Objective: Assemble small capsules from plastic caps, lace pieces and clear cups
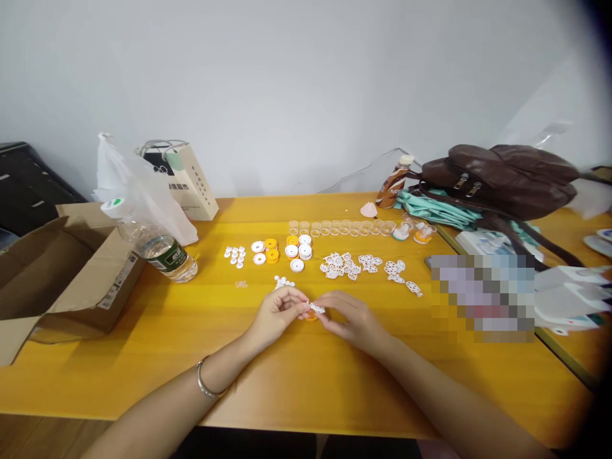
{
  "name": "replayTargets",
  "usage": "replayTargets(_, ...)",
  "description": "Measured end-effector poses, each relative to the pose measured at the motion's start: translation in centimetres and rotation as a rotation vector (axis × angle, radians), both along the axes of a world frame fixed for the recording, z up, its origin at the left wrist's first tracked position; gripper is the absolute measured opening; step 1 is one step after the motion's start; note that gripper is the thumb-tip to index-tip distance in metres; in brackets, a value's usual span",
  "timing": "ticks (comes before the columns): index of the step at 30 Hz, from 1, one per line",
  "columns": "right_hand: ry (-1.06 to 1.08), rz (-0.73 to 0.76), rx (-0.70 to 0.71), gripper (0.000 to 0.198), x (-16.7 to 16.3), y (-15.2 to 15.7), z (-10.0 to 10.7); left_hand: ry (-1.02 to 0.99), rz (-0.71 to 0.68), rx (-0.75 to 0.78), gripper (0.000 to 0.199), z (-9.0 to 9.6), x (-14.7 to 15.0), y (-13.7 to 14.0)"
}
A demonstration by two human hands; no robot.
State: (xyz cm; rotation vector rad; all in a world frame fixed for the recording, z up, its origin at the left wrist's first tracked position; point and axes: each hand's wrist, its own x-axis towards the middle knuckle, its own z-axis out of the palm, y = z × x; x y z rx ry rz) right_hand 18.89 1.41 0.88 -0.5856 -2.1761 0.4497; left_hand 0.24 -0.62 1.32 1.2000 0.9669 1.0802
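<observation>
My left hand (pixel 280 315) is closed in a pinch near the table's middle, on the left end of a small white openwork plastic piece (pixel 317 308). My right hand (pixel 354 320) meets it from the right, its thumb and fingers closed around the other end. Just under the fingertips shows part of an orange disc (pixel 311 316); whether it is held or lies on the table I cannot tell. Beyond the hands lie a pile of white openwork pieces (pixel 340 265), small white round caps (pixel 284 282), and white and orange discs (pixel 291 250).
A row of clear round cups (pixel 344 227) runs behind the pieces. White pegs (pixel 234 255) and tiny clear rings (pixel 241 284) lie left. A water bottle (pixel 165 255) leans near an open cardboard box (pixel 90 280). At right are a brown bag (pixel 502 178) and a drink bottle (pixel 394 183).
</observation>
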Motion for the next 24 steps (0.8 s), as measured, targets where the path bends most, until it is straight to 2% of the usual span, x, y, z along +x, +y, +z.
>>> replayTargets(8, 0.03, 0.04, -0.083, 0.019, 0.1, 0.1, 0.4, 0.161, 0.024, 0.151, 0.02, -0.5, -0.2, -0.1)
replayTargets(13, 0.011, 0.041, -0.176, 0.016, 0.2, -0.1, 0.2, 0.207, 0.022, 0.185, 0.017, -0.7, -0.2, -0.2)
replayTargets(18, 0.028, 0.04, -0.195, 0.015, 0.1, -0.1, 0.0, 0.275, 0.023, 0.233, 0.017, -0.7, -0.3, -0.1)
replayTargets(22, 0.046, -0.026, -0.197, 0.021, 0.2, 0.2, -0.1, 0.466, 0.034, 0.414, 0.021, -0.2, -0.8, -0.1)
replayTargets(24, 0.049, -0.053, -0.198, 0.026, 0.3, 0.4, -0.3, 0.591, 0.002, 0.509, 0.029, 0.0, -1.1, -0.1)
